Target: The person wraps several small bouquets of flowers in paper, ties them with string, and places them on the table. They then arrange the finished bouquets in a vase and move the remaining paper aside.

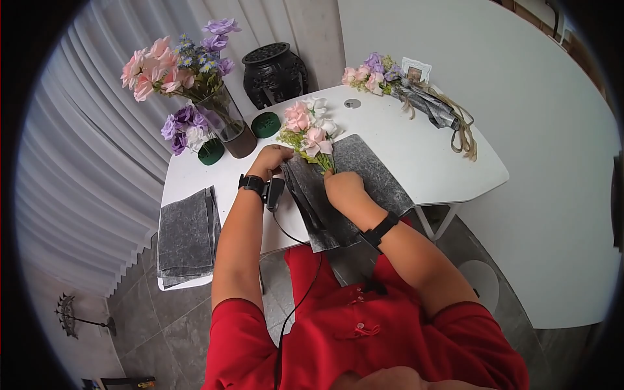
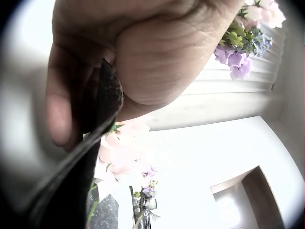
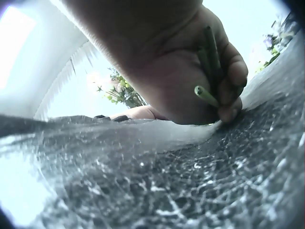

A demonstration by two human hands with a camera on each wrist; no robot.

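The left hand [image 1: 272, 160] pinches the upper left edge of a grey wrapping sheet [image 1: 304, 195]; in the left wrist view the dark sheet edge [image 2: 109, 95] runs between thumb and fingers of that hand [image 2: 138, 57]. A small bouquet of pink and white flowers [image 1: 314, 140] lies on the grey paper, blooms toward the table's far side. Its stems are gripped by the right hand [image 1: 344, 190]. In the right wrist view, cut green stem ends [image 3: 206, 95] stick out of the curled right hand [image 3: 176, 81], just above the grey paper [image 3: 167, 176].
Grey sheets [image 1: 186, 234] are stacked at the table's left. Behind stand a glass vase [image 1: 224, 114] of flowers, green foam blocks [image 1: 266, 125] and a black pot [image 1: 275, 75]. A wrapped bouquet [image 1: 422, 104] with twine and a small frame [image 1: 416, 69] are at the back right.
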